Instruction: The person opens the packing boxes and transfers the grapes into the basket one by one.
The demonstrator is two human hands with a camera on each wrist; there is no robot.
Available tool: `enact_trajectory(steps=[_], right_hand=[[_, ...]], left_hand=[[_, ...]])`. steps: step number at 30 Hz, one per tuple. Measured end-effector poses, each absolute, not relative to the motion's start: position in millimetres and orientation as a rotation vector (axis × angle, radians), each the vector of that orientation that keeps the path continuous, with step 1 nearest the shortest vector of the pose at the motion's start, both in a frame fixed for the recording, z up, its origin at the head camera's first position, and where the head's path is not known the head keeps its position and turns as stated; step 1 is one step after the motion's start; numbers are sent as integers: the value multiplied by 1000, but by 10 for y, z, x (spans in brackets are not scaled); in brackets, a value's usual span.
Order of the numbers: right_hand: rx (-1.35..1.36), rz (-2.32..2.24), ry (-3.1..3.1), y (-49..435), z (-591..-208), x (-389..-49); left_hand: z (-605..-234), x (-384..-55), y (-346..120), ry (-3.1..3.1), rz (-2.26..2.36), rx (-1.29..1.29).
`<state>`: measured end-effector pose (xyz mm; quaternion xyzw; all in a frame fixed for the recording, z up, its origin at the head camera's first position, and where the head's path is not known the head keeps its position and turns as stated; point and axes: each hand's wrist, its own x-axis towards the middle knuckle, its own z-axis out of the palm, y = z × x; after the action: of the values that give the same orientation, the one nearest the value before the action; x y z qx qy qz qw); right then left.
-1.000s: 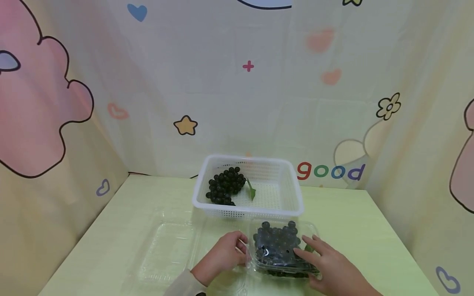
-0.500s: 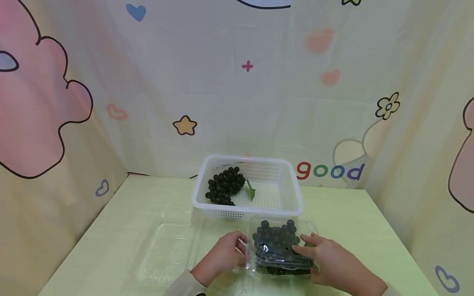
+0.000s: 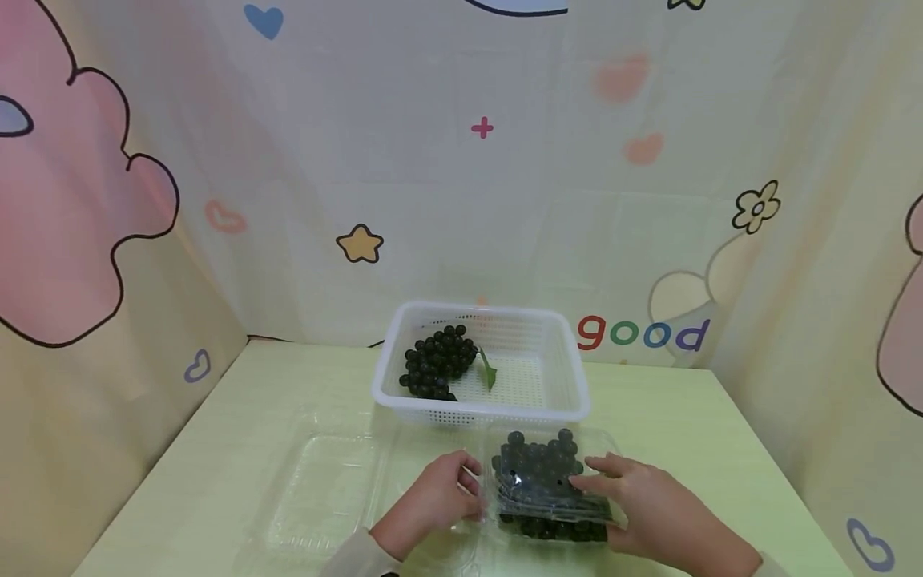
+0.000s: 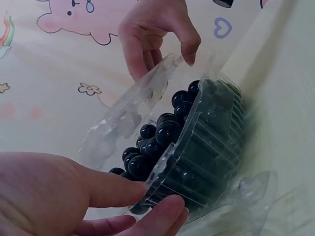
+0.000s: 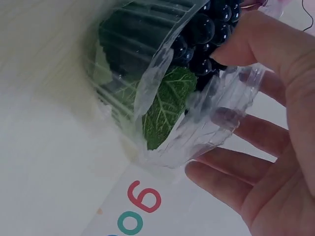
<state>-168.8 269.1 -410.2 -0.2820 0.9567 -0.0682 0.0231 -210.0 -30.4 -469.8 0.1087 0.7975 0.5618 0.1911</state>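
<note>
A clear plastic clamshell box (image 4: pixel 202 142) full of dark grapes (image 3: pixel 551 529) stands at the front of the table. Its hinged lid (image 4: pixel 140 101) is tilted partly up, and the grapes show through the gap. At the box's left side my left hand (image 3: pixel 447 489) pinches the rim between thumb and fingers. My right hand (image 3: pixel 645 505) holds the lid's edge on the other side; its thumb lies on the grape side and its fingers behind the clear plastic. A green leaf (image 5: pixel 170 108) lies at the box's right end beside the grapes.
Behind the box stands a white perforated basket (image 3: pixel 505 415) holding another bunch of dark grapes (image 3: pixel 440 361) with a leaf (image 3: pixel 490 373). A second clear plastic box (image 3: pixel 324 489), lying open, is on the table at left. A printed curtain (image 3: pixel 433 160) hangs at the back.
The front edge of the lid has risen slightly, so more grapes show beneath it. My right hand has shifted a little, and the leaf is now hidden in the head view. The left hand stays put.
</note>
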Motion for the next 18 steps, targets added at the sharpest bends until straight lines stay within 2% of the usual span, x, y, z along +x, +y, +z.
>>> enact_trajectory(steps=[8,14,18], right_hand=[[-1135,-131,3215,2527,-4253,-1638],[-1054,-167,3197,2571,-4267,-1627],[-1093,-188,3252,2711,-4317,-1632]], left_hand=[[-4763,-2088,-205,2111,1678,220],[-4804,-2046,-66,2029,1706,212],[-4842,-2011,38,2029,1706,219]])
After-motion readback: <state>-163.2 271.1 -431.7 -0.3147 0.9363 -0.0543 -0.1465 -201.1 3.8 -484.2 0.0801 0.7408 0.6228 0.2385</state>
